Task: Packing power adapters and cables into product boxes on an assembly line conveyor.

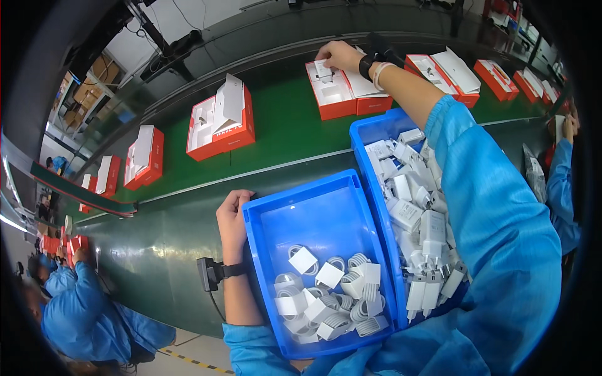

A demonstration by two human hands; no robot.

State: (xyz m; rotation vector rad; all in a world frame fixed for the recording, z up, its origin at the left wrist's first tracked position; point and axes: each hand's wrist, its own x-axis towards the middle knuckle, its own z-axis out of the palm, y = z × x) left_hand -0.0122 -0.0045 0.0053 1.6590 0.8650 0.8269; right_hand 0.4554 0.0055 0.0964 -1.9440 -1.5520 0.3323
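Observation:
My right hand [340,56] reaches over an opened red-and-white box [338,110] on the green conveyor belt. Its fingers pinch a white charger plug [323,70] at the upper left compartment of the white insert. Nearer to me, my left hand [233,216] curls against the upper left corner of a blue bin [301,219]; its fingertips are partly hidden. Several coiled white cables with white paper bands [329,274] lie in the near half of that bin. Beside it, under my right arm, a second blue bin [360,141] is heaped with white charger plugs [407,213].
More opened boxes stand along the belt [276,135], including one box [226,141] to the left and another box [454,81] to the right. A black device [209,274] with a cable is strapped to my left wrist. Co-workers in blue sleeves [88,313] are at both sides.

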